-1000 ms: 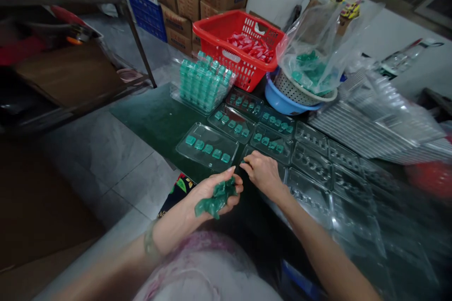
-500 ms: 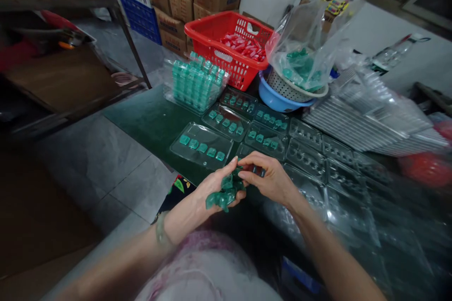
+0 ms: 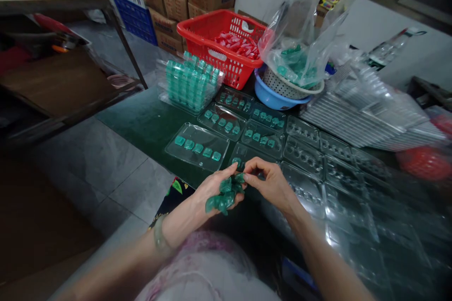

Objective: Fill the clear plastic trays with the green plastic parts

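Several translucent green plastic pieces (image 3: 224, 197) lie heaped in my left hand (image 3: 212, 182), palm up, its fingers curled around them. My right hand (image 3: 271, 183) pinches one green piece (image 3: 239, 178) by its edge, at the fingertips of the left. Just beyond both hands is a clear plastic tray (image 3: 252, 151) with a green piece in its left end; the hands partly cover it. Left of that, another clear tray (image 3: 215, 140) holds a row of green pieces. More filled trays (image 3: 231, 115) sit farther back.
Moulded trays without green pieces (image 3: 303, 178) spread to the right on the dark green table (image 3: 141, 120). Behind stand stacked filled trays (image 3: 190, 82), a red basket (image 3: 201, 28) of pink-red pieces, a grey colander (image 3: 282, 85) in a blue basin (image 3: 268, 99), and stacked clear trays (image 3: 356, 108).
My right hand has drawn slightly away from the left palm, and the pinched green piece shows more clearly. A green piece in the nearest tray is now visible. The whole view has shifted slightly.
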Action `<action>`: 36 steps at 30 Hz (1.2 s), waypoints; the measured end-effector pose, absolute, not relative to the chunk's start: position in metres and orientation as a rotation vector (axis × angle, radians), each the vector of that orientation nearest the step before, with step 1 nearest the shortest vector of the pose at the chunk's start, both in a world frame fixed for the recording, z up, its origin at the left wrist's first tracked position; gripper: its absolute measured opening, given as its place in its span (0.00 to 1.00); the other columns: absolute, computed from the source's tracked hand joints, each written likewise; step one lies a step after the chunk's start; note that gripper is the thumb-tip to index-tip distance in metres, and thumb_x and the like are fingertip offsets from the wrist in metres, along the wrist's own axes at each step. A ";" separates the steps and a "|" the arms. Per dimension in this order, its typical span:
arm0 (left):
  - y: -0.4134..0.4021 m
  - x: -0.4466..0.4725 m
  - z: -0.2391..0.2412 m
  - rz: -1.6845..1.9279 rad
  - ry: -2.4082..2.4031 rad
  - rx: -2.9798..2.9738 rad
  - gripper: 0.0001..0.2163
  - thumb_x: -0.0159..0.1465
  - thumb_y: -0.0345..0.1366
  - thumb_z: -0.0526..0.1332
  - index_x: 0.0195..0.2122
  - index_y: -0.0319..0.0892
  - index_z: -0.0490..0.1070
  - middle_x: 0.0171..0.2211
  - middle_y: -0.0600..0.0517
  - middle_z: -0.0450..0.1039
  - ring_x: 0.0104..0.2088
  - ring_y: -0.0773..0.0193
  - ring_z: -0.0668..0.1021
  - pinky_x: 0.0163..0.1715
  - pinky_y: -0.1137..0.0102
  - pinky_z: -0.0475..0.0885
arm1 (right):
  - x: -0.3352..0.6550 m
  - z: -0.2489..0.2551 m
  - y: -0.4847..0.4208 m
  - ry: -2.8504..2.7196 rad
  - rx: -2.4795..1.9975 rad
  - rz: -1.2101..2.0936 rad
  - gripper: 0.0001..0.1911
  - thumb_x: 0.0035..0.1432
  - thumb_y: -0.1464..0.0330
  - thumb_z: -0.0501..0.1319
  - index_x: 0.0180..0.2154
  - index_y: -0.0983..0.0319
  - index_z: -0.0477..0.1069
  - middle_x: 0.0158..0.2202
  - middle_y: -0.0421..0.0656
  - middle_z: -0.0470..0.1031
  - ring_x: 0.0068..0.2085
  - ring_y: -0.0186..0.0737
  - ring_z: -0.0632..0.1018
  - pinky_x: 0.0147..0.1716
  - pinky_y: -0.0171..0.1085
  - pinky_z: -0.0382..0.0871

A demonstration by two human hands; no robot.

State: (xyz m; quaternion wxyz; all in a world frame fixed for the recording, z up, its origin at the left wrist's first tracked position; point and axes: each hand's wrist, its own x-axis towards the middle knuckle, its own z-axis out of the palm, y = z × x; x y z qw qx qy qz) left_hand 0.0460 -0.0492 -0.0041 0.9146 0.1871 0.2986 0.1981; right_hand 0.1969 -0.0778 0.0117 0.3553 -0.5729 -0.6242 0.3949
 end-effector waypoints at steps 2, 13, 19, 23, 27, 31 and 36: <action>-0.049 0.046 -0.003 0.413 0.644 0.381 0.12 0.53 0.44 0.57 0.27 0.37 0.65 0.21 0.53 0.63 0.16 0.72 0.68 0.12 0.76 0.58 | 0.198 0.010 -0.077 -1.559 -1.519 1.015 0.02 0.48 0.72 0.55 0.27 0.63 0.65 0.25 0.37 0.67 0.27 0.31 0.69 0.28 0.31 0.63; -0.054 0.051 0.002 0.592 0.853 0.563 0.09 0.47 0.37 0.64 0.24 0.37 0.67 0.17 0.55 0.65 0.15 0.72 0.67 0.14 0.77 0.59 | 0.189 0.015 -0.085 -1.531 -1.669 0.808 0.03 0.48 0.72 0.55 0.24 0.63 0.65 0.20 0.36 0.65 0.23 0.29 0.66 0.23 0.29 0.59; -0.054 0.048 -0.002 0.566 0.693 0.517 0.08 0.48 0.36 0.63 0.23 0.35 0.68 0.19 0.53 0.65 0.17 0.73 0.67 0.15 0.77 0.60 | 0.195 0.022 -0.084 -1.284 -1.530 1.206 0.05 0.48 0.68 0.57 0.25 0.64 0.65 0.20 0.37 0.65 0.22 0.29 0.65 0.21 0.29 0.59; -0.054 0.046 -0.014 0.531 0.585 0.514 0.09 0.51 0.37 0.60 0.29 0.36 0.68 0.23 0.51 0.66 0.16 0.73 0.67 0.12 0.77 0.56 | 0.200 0.023 -0.082 -1.098 -1.421 1.490 0.06 0.47 0.67 0.58 0.25 0.64 0.64 0.19 0.37 0.65 0.19 0.27 0.63 0.18 0.29 0.56; -0.053 0.048 -0.013 0.527 0.606 0.545 0.09 0.52 0.38 0.60 0.28 0.36 0.67 0.22 0.51 0.66 0.16 0.73 0.67 0.12 0.77 0.57 | 0.202 0.021 -0.082 -1.041 -1.441 1.506 0.06 0.46 0.67 0.58 0.24 0.64 0.64 0.18 0.36 0.63 0.18 0.26 0.62 0.16 0.29 0.55; -0.052 0.055 -0.003 0.539 0.837 0.613 0.11 0.49 0.40 0.62 0.26 0.36 0.67 0.18 0.53 0.65 0.16 0.72 0.68 0.15 0.77 0.61 | 0.201 0.021 -0.084 -1.121 -1.561 1.300 0.06 0.45 0.67 0.59 0.24 0.64 0.65 0.19 0.37 0.65 0.18 0.26 0.62 0.16 0.28 0.55; -0.052 0.060 -0.004 0.555 0.926 0.768 0.13 0.49 0.42 0.62 0.27 0.36 0.69 0.15 0.53 0.65 0.15 0.71 0.67 0.13 0.77 0.59 | 0.205 0.021 -0.083 -1.274 -1.711 1.074 0.03 0.44 0.70 0.57 0.22 0.64 0.65 0.18 0.37 0.65 0.19 0.27 0.63 0.17 0.28 0.56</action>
